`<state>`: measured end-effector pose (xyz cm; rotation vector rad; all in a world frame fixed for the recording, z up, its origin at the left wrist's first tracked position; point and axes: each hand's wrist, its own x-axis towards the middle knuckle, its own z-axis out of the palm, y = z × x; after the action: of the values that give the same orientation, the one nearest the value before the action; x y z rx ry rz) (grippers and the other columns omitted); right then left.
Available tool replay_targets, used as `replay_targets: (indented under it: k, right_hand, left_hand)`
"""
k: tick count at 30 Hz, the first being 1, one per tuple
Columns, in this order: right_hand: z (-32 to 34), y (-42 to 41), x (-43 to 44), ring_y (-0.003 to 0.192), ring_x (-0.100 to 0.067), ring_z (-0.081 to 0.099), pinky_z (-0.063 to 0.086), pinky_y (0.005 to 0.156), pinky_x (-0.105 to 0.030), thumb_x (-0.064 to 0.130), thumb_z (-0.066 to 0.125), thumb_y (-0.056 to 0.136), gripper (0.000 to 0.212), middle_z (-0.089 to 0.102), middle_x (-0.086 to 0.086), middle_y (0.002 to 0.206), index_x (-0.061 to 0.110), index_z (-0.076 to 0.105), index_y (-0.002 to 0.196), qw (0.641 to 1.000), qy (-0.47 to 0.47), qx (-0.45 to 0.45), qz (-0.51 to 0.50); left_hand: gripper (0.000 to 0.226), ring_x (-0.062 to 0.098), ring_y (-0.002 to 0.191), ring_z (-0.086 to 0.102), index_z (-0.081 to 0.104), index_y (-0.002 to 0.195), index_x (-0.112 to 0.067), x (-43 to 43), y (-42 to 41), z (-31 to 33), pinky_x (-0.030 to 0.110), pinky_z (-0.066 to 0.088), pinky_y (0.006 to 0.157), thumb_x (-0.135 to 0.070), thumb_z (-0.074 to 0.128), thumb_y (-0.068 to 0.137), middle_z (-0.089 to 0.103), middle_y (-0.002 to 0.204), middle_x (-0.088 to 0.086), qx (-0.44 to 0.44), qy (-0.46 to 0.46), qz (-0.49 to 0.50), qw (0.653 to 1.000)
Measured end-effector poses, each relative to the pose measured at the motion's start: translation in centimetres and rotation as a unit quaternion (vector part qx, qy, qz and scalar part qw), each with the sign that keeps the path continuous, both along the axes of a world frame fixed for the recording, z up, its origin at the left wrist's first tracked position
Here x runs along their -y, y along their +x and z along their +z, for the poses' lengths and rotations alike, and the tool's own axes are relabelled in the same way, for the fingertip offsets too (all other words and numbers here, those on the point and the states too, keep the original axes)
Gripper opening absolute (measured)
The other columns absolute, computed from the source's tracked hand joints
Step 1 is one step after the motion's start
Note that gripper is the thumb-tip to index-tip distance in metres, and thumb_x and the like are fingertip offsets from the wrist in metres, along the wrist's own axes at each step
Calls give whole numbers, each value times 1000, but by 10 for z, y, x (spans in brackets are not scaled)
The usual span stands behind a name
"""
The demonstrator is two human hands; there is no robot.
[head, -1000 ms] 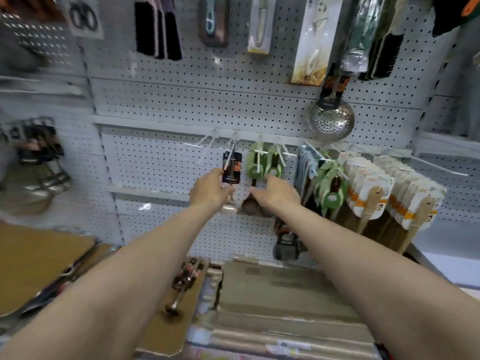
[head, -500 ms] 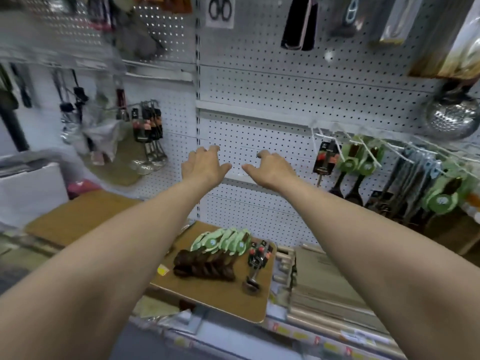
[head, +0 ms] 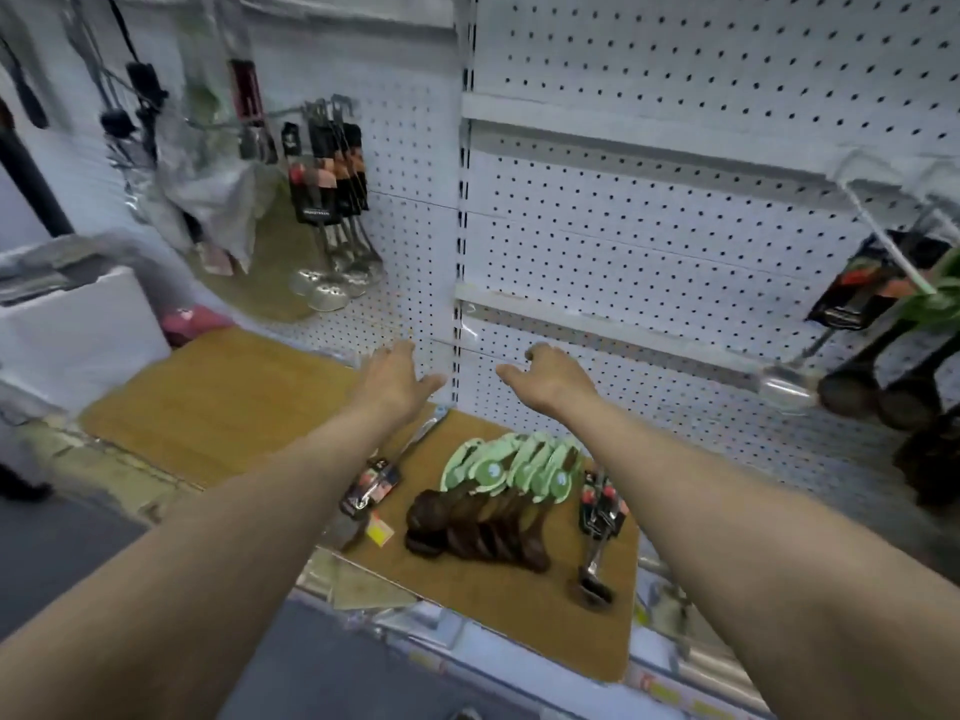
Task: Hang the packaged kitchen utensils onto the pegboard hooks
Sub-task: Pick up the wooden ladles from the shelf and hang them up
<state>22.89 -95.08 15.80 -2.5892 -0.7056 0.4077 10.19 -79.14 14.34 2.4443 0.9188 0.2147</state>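
White pegboard across the whole back, divided by 1 slotted upright. Low at left, a white box. On the shelf below the pegboard, a brown board under both outstretched forearms.

Left hand and right hand side by side above the board's far edge. Apart from each other, fingers loosely spread, palms down, holding nothing.

On the board, a fanned stack of dark wooden spoons with green cards, lying flat. Hanging at upper left, a bunch of carded steel ladles. At the right edge, more carded utensils already on a hook.

Just right of the stack, black-carded utensils. Left of it, beside the left forearm, a lone carded utensil. Smallest, a yellow tag near that pack.
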Motion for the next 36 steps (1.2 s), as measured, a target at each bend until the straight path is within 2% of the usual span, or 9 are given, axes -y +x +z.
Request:
replay_targets:
  k: [5,9,12,18,22,26,30,34,36]
  right_hand:
    - [-77,36,-41,126,-32,56,46,102,-41,51,50,101,66,53,-13,145,7,41,149,991,-18,-132,-24]
    - [-130,54,-53,83,-28,64,47,87,-41,44,50,103,44,66,-15,91,3,65,106,975,-24,-215,-61]
    - [-174,63,-57,100,-39,65,53,89,-42,43,52,102,58,66,-27,114,-8,60,130,955,-28,-274,-110]
    - [-252,59,-70,100,-22,62,55,80,-33,42,68,94,61,63,-9,114,5,52,140,849,60,-441,-287]
    - [-290,52,-83,102,-24,63,55,76,-31,44,73,89,76,62,-14,117,6,41,146,772,122,-491,-385]
    - [-316,52,-94,100,-29,66,57,84,-38,41,72,91,63,61,-17,109,5,47,136,701,170,-505,-473]
    - [-331,57,-105,87,-31,70,61,76,-43,43,77,85,53,60,-15,101,11,51,119,656,199,-480,-548]
    - [-341,54,-116,83,-26,69,62,82,-43,36,84,81,45,62,-11,86,13,47,92,629,249,-418,-607]
    - [-348,47,-116,79,-24,66,61,86,-43,42,80,83,47,61,-6,81,7,55,102,649,247,-404,-596]
  left_hand:
    - [65,35,129,49,41,145,-7,-49,33,-72,41,42,103,-41,63,94,49,144,19,-43,-91,17,995]
    - [61,37,118,55,48,136,-1,-72,46,-133,37,42,87,-45,58,95,57,131,21,-92,-120,6,988]
    - [60,38,117,57,50,132,2,-83,52,-174,39,47,92,-43,62,94,59,128,23,-104,-158,22,982]
    - [55,37,123,54,50,136,-4,-104,63,-228,41,43,99,-38,63,94,55,137,20,-101,-185,45,976]
    - [55,39,125,51,50,135,-7,-120,76,-260,43,42,101,-42,61,95,55,135,21,-124,-192,33,973]
    - [53,41,126,49,53,128,-6,-138,90,-298,47,42,103,-44,63,92,56,132,23,-142,-196,22,970]
    - [58,39,126,50,50,131,-5,-148,102,-324,50,44,104,-44,64,91,54,134,21,-159,-201,16,967]
    - [62,37,123,53,46,136,-6,-149,109,-337,49,46,102,-46,62,92,56,133,19,-181,-180,-4,967]
    - [54,36,114,59,49,131,-7,-148,108,-340,47,49,96,-45,61,93,62,123,17,-191,-169,-12,967]
